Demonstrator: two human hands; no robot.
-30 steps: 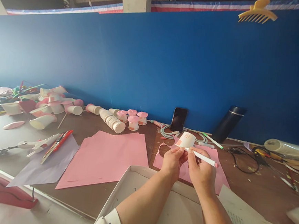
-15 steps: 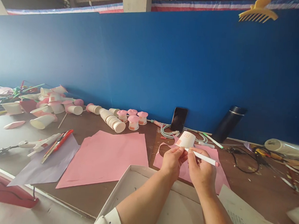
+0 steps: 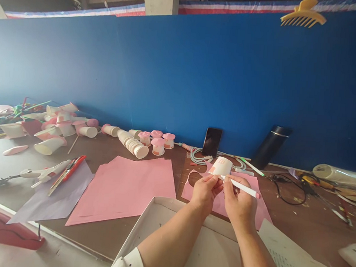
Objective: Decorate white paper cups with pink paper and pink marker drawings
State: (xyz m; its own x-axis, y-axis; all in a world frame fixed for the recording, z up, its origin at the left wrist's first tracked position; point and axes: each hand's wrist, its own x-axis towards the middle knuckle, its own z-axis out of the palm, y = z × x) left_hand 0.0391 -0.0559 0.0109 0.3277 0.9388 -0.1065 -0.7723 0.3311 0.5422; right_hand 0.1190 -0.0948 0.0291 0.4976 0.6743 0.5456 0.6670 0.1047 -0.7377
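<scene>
My left hand (image 3: 205, 193) is closed on the rim of an upside-down white paper cup (image 3: 223, 166). The cup bears a small window drawing and a pink-orange patch low on its side. Between the fingers of my right hand (image 3: 240, 202) is a white marker (image 3: 245, 188) with a pink end, its tip side against the cup's lower edge. The exact contact point is hidden by my fingers. Below both hands lies a cut sheet of pink paper (image 3: 260, 203) with a round hole, and nearer to me a shallow white box (image 3: 214, 251) under my forearms.
Several small cups with pink roofs (image 3: 158, 146) stand by a stack of paper cups (image 3: 132, 143). Left are pink sheets (image 3: 124, 191), a red utility knife (image 3: 68, 172), a glue gun (image 3: 43, 173) and heaped cups. Behind lean a phone (image 3: 212, 141) and a black flask (image 3: 271, 149).
The view has shifted very slightly. Both hands keep the cup and marker in nearly the same place; nothing else has visibly moved.
</scene>
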